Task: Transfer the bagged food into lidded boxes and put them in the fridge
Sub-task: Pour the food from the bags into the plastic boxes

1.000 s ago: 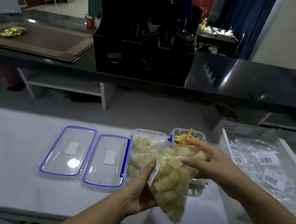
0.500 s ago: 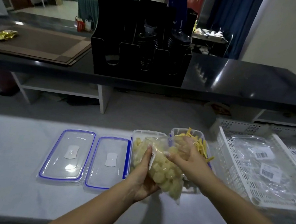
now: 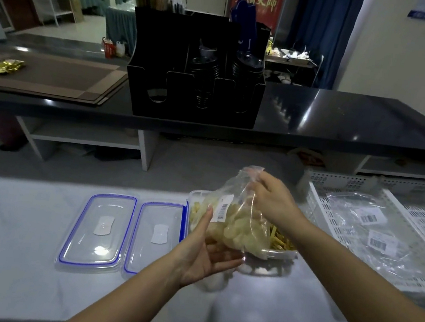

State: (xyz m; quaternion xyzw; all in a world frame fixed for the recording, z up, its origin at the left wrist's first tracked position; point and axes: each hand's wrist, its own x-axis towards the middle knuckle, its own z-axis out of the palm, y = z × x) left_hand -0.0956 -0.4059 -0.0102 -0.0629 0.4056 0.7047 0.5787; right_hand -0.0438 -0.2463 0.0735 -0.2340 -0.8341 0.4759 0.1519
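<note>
A clear bag (image 3: 240, 229) of pale food chunks with a barcode label hangs tilted over two open clear boxes on the white counter (image 3: 21, 230). My right hand (image 3: 271, 199) pinches the bag's raised upper end. My left hand (image 3: 204, 251) holds its lower end, thumb up along the side and fingers underneath. The left box (image 3: 195, 208) holds some pale chunks and is mostly hidden behind the bag. The right box (image 3: 280, 242) holds yellow strips. Two blue-rimmed lids (image 3: 98, 229) (image 3: 157, 234) lie flat to the left of the boxes.
A white slotted basket (image 3: 316, 201) with labelled plastic bags (image 3: 370, 225) stands at the right. Behind the counter runs a higher black ledge (image 3: 332, 122) carrying a black organiser (image 3: 195, 77) and brown mats (image 3: 49, 77).
My right hand has lifted the bag's end upward, so the bag now stands taller and tilted. My left hand has slid lower under the bag. The camera has moved closer.
</note>
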